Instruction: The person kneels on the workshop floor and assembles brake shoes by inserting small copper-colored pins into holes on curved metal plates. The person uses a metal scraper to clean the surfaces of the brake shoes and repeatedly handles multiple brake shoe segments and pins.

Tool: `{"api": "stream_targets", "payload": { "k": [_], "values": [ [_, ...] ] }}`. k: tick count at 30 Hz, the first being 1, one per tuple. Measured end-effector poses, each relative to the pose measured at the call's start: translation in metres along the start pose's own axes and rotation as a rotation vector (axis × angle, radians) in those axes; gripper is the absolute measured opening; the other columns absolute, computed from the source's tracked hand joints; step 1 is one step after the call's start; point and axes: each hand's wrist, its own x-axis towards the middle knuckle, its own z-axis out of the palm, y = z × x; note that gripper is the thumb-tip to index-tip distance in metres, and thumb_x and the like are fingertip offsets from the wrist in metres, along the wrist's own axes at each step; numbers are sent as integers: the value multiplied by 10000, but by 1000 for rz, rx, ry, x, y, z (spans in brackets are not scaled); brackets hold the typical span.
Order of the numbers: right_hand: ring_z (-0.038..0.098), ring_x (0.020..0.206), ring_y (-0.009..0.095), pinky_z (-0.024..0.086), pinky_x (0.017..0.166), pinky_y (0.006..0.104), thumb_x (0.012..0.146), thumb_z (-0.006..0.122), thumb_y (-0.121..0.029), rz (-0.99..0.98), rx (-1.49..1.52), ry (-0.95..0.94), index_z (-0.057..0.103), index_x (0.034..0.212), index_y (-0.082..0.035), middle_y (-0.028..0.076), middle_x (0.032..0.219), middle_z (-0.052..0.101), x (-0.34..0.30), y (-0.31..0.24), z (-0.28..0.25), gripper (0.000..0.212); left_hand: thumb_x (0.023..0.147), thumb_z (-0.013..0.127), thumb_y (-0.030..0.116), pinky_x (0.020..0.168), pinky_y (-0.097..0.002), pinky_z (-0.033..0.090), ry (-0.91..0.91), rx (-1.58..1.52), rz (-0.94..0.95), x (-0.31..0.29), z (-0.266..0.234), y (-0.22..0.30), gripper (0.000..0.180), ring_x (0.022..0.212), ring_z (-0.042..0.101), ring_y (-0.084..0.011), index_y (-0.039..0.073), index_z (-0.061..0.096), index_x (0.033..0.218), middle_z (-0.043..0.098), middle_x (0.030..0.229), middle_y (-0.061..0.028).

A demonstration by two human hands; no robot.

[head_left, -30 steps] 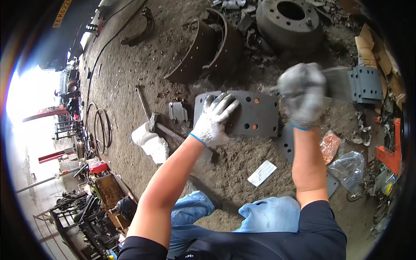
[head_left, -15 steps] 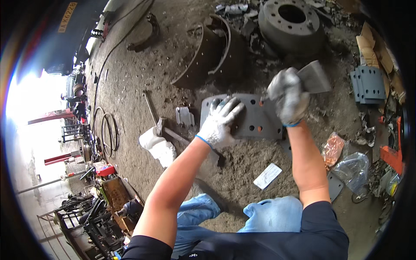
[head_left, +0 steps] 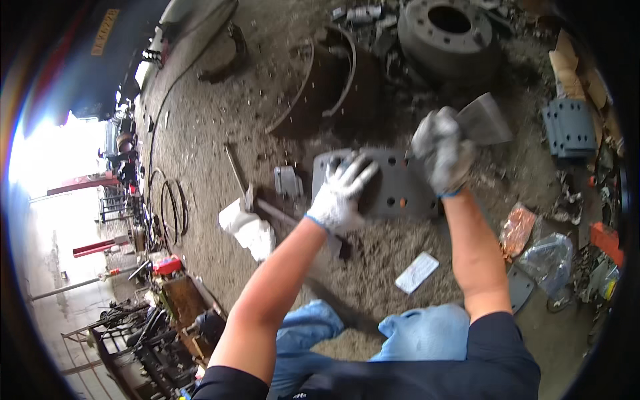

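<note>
Drilled plate [head_left: 399, 180], ahead at 12 o'clock: probably stiff, heavyish, brittle; best held by its edges. Left hand [head_left: 341, 195] spread upon it; right hand [head_left: 443, 151], 2 o'clock, wrapped around a grey piece [head_left: 485, 121] (blurred).

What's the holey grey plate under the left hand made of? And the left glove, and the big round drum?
Grey plate: dull, stiff-looking; maybe metal or hard pressed material, I can't tell. Left glove: probably knitted cloth, white, soft-looking, with dirty fingertips. Drum: likely heavy metal, dark, dull and thick-walled.
</note>
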Motion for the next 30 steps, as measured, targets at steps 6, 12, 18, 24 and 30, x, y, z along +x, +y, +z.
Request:
{"api": "stream_targets", "payload": {
  "k": [6,12,18,24,30],
  "values": [
    [532,576,119,455,527,307,1077,621,-158,67,-24,124,591,1161,-60,34,736,583,-12,14,-10,133,578,972,467,1269,-690,218,22,14,21,6,7,5,1171,1532,407,-438,139,477,1588,453,1638,-193],
    [471,586,115,446,586,300,1096,574,-337,272,-193,172,632,1000,-116,-40,684,482,-11,44,-1,248,617,921,328,1284,-600,286,18,-158,-114,-39,2,-11,1055,1529,412,-476,142,523,1576,450,1653,-222],
    [430,493,68,353,451,254,1028,706,-477,583,-529,516,609,907,-230,-96,665,460,17,11,-146,291,642,886,349,1271,-672,275,5,-27,-96,-56,0,-12,1105,1554,387,-443,163,440,1635,419,1673,-207],
    [645,786,202,516,674,352,1024,719,-387,24,-1762,186,644,1386,-7,119,1124,738,106,-142,-368,531,665,916,424,1289,-561,294,74,64,118,20,-10,5,1033,1539,429,-400,197,522,1593,503,1633,-165],
    [677,1230,429,536,1052,516,974,656,-368,349,-1976,-147,704,1280,-1,260,1279,726,64,-106,-171,481,626,951,416,1284,-634,223,110,21,-49,-25,8,-1,1093,1539,381,-471,127,507,1582,455,1645,-218]
  ]
}}
